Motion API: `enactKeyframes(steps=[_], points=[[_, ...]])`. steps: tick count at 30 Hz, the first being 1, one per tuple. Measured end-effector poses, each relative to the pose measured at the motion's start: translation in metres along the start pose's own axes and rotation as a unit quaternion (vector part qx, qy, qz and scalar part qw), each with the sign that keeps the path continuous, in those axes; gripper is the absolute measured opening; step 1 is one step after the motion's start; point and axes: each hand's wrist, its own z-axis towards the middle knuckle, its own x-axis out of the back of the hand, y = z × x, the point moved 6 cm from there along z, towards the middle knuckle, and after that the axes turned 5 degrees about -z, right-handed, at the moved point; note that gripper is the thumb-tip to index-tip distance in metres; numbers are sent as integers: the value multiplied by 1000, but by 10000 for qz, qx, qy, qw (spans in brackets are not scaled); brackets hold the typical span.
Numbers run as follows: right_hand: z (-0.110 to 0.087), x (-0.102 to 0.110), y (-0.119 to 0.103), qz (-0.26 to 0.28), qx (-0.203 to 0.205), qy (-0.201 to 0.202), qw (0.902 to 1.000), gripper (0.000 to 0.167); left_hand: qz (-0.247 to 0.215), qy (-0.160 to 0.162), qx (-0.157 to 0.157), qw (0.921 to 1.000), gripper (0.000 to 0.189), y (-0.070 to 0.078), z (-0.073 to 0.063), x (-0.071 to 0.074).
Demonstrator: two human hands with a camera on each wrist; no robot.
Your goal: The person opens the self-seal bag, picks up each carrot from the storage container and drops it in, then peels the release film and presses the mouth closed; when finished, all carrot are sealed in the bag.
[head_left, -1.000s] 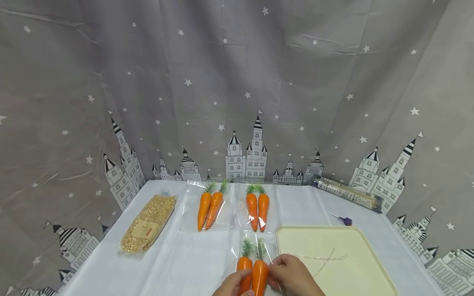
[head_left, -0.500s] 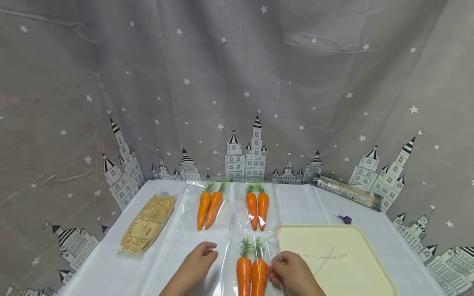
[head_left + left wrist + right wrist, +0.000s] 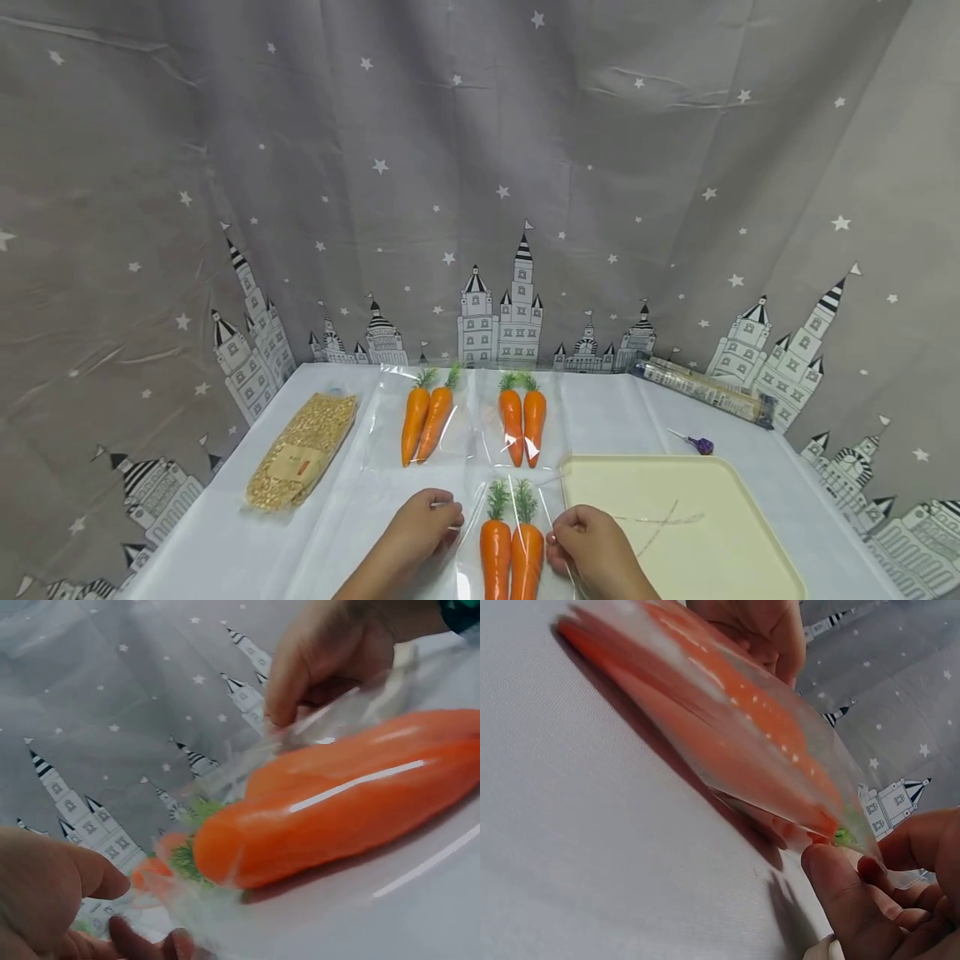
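In the head view, two orange carrots (image 3: pixel 495 557) with green tops lie side by side in a clear plastic bag (image 3: pixel 468 554) at the front middle. My right hand (image 3: pixel 596 546) pinches the bag's right edge; the right wrist view shows thumb and fingers (image 3: pixel 836 881) gripping the film. On the other side, my left hand (image 3: pixel 420 529) is at the bag's left edge, fingers loosely bent. The left wrist view shows a gap between its thumb (image 3: pixel 105 874) and fingers, with the carrots (image 3: pixel 337 802) beyond.
Behind lie two more clear bags, with carrots (image 3: pixel 427 425) and carrots (image 3: pixel 522 429). A bag of grain (image 3: pixel 303 454) lies left. Right of my hands is a cream tray (image 3: pixel 697 533); beyond it are a purple lollipop (image 3: pixel 702 447) and a long packet (image 3: pixel 705 392).
My left hand has let go of the carrots, moved off to the left, then come slightly back toward the bag's left edge. My right hand stays at the right edge.
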Motion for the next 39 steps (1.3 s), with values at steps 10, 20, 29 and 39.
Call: enactKeyframes(steps=[10,20,29,39], points=[[-1,-2,-2,200,-98,29,9997,12,884,13,-652,9939,11,-3,8,-6],[2,8,-4,-10,97,349,9993,14,358,182,-1117,9929,11,6,2,0],[1,18,-14,879,22,800,9929,17,-1375,-198,-1514,9787,15,29,-10,7],[-9,29,-42,1569,628,846,9820,14,-2298,-448,-1820,9550,18,52,-33,15]])
